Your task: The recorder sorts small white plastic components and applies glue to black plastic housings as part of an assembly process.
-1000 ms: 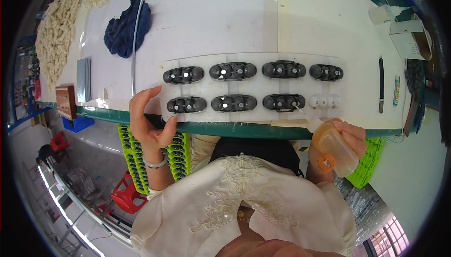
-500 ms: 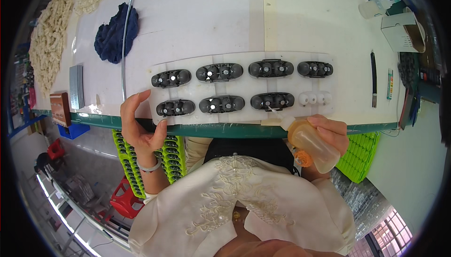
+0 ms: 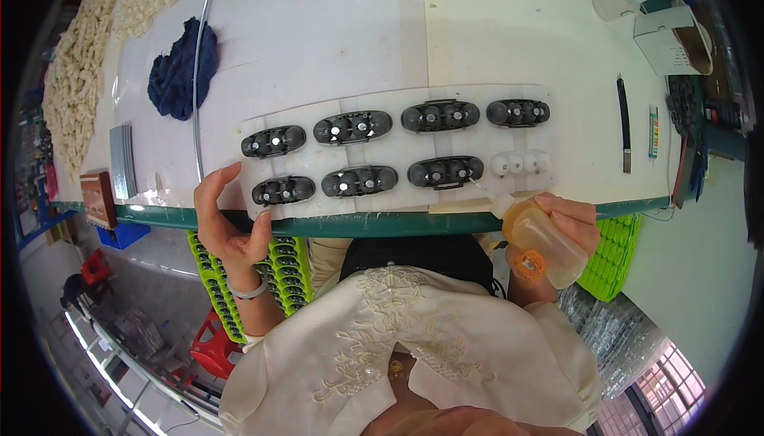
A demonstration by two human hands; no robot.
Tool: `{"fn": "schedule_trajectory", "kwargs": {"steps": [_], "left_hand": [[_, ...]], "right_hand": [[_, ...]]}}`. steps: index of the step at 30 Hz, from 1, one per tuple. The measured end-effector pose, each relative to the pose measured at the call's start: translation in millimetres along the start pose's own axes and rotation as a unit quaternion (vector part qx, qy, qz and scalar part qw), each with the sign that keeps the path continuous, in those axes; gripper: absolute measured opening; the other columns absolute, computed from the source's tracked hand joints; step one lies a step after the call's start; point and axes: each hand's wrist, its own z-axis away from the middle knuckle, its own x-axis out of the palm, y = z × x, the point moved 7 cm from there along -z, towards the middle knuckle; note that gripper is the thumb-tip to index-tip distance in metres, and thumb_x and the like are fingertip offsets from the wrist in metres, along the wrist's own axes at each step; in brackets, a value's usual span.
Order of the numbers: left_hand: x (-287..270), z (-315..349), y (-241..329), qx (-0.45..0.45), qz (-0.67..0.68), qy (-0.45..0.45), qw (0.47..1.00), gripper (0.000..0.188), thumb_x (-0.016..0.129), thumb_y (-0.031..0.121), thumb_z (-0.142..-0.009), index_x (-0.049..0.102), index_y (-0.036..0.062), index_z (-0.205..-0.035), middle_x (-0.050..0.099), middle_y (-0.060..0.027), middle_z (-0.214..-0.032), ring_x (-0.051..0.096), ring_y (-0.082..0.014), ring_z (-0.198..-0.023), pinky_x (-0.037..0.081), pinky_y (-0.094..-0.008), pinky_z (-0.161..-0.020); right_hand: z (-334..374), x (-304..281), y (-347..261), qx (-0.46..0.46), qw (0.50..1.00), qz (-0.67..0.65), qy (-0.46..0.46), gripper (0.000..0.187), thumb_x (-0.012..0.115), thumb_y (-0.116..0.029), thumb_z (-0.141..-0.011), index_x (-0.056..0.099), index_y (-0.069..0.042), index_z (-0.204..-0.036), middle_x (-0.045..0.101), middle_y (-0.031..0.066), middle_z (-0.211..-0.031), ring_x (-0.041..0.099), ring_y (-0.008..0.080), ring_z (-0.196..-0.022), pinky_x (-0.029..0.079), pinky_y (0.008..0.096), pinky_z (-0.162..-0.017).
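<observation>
My right hand [image 3: 574, 222] is wrapped round a translucent squeeze bottle [image 3: 561, 253] with a tan collar and a thin nozzle. An orange crusted lump [image 3: 529, 265] sits on the bottle's side. The nozzle tip is at the right part of the third black oblong part [image 3: 446, 172] in the near row; contact is too small to tell. With thumb and forefinger spread, my left hand [image 3: 228, 225] rests at the near left corner of the white tray [image 3: 398, 147]. Several such black parts lie there in two rows. White rounded pegs [image 3: 521, 163] fill the near right place.
To the left lie a dark blue cloth [image 3: 183, 70], a metal rod [image 3: 197, 117] and a heap of cream pieces [image 3: 76, 93]. A black-handled tool [image 3: 624, 125], a white box [image 3: 672, 42] and another bottle [image 3: 621, 2] are at right. Green trays [image 3: 290, 269] stand below the table edge.
The nozzle has moved right along the third near-row black part, from its middle toward its right end. My left hand stays at the tray's corner. The whole view has shifted slightly.
</observation>
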Motion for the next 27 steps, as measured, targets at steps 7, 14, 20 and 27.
{"fn": "schedule_trajectory", "kwargs": {"steps": [7,14,20,27], "left_hand": [[0.7,0.9,-0.7,0.006,-0.005,0.001,1.0,0.06,0.067,0.022,-0.066,0.046,-0.0071,-0.114,0.057,-0.02,-0.103,0.053,-0.0288,-0.094,0.038,-0.0357,-0.086],[0.2,2.3,-2.6,-0.008,-0.007,0.001,1.0,0.06,0.066,0.024,-0.067,0.045,-0.0068,-0.115,0.056,-0.0198,-0.103,0.052,-0.0285,-0.096,0.038,-0.0363,-0.088],[1.0,1.3,-2.6,-0.008,-0.001,0.003,1.0,0.061,0.066,0.025,-0.067,0.045,-0.0066,-0.116,0.056,-0.0201,-0.103,0.052,-0.0283,-0.096,0.038,-0.0364,-0.088],[0.0,2.5,-4.0,0.001,-0.019,-0.005,1.0,0.062,0.066,0.024,-0.067,0.044,-0.0071,-0.117,0.056,-0.0209,-0.104,0.053,-0.0284,-0.095,0.038,-0.0366,-0.088]], "right_hand": [[-1.1,2.1,0.5,-0.01,0.996,-0.092,-0.005,0.047,0.074,-0.02,-0.069,0.043,-0.002,-0.099,0.052,0.0195,-0.093,0.058,0.025,-0.08,0.053,0.0349,-0.07],[2.4,-4.7,5.9,-0.028,0.995,-0.096,-0.004,0.048,0.074,-0.022,-0.07,0.043,-0.001,-0.101,0.052,0.02,-0.092,0.058,0.0247,-0.078,0.053,0.0351,-0.07],[11.0,-7.2,9.5,0.01,0.975,-0.188,0.118,0.026,0.063,-0.002,-0.074,0.054,0.006,-0.097,0.054,0.0286,-0.095,0.06,0.038,-0.074,0.052,0.0425,-0.063],[1.3,0.3,0.6,0.026,0.996,-0.087,0.011,0.032,0.065,-0.016,-0.077,0.045,-0.002,-0.098,0.052,0.0191,-0.093,0.057,0.0258,-0.079,0.053,0.0371,-0.07]]}}
